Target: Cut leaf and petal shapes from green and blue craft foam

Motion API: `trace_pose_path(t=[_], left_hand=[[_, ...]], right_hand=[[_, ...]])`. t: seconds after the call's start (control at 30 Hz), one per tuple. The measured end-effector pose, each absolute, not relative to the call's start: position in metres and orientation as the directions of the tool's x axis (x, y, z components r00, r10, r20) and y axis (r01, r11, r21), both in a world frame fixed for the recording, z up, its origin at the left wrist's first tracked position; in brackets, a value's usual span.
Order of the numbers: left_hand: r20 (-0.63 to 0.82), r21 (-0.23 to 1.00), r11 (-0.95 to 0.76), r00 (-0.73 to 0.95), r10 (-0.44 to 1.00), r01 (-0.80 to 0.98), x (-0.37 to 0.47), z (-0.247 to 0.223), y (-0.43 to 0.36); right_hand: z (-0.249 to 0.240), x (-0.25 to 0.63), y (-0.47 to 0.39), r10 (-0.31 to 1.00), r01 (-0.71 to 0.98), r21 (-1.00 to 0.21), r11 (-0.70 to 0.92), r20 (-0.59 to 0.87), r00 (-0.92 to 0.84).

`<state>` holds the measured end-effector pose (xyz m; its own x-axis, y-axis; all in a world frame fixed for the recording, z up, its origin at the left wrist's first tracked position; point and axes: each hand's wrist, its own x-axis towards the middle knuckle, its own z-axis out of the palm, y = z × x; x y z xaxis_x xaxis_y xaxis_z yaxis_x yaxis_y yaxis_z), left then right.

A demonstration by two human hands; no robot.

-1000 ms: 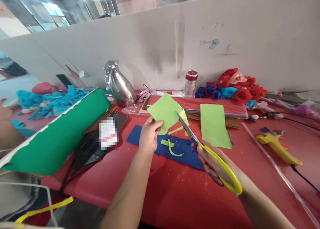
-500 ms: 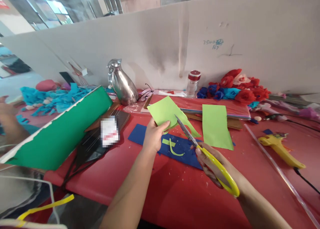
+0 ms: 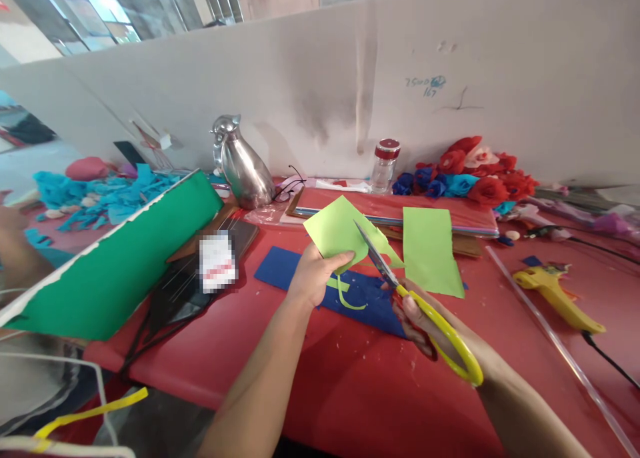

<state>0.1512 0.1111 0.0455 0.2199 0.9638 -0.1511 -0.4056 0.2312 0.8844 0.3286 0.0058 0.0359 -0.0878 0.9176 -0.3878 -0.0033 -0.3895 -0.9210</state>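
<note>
My left hand (image 3: 314, 271) pinches a lime-green sheet of paper (image 3: 333, 226) by its lower edge, the thumb on top. In my right hand (image 3: 420, 318) is a pair of scissors (image 3: 443, 335) with yellow handles; its blades lie at the sheet's right part, where a partly cut strip hangs toward the right. Beneath both hands a dark blue sheet (image 3: 383, 315) lies on the red table, with a curved green paper strip (image 3: 345, 298) and a short green offcut on it. A second lime-green sheet (image 3: 433, 251) lies to the right.
A yellow glue gun (image 3: 555, 295) and a clear rod (image 3: 560, 348) are at the right. Behind stand a steel jug (image 3: 245, 168), a red-lidded jar (image 3: 385, 168) and paper flowers (image 3: 480, 178). A green board (image 3: 125, 265) leans at the left, near another person's arm (image 3: 23, 248).
The held green sheet has turned slightly and shifted right, with the scissor blades now further along it. My left hand has moved a little right and down.
</note>
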Motion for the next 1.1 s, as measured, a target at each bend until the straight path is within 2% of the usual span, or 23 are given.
trace_pose_path(t=[0.4,0.73,1.1], left_hand=[[-0.162,0.892,0.212,0.154,0.975,-0.399,0.144,0.043,0.118],[-0.124,0.924,0.170,0.152,0.981,-0.343,0.138,0.048,0.120],[-0.130,0.920,0.163,0.112,0.985,-0.357,0.135,0.047,0.125]], right_hand=[[0.038,0.322,0.006,0.921,0.036,-0.929,-0.369,-0.370,-0.121],[0.043,0.318,0.007,0.900,0.016,-0.904,-0.428,-0.427,-0.087],[0.036,0.321,0.004,0.913,0.105,-0.915,-0.389,-0.399,-0.091]])
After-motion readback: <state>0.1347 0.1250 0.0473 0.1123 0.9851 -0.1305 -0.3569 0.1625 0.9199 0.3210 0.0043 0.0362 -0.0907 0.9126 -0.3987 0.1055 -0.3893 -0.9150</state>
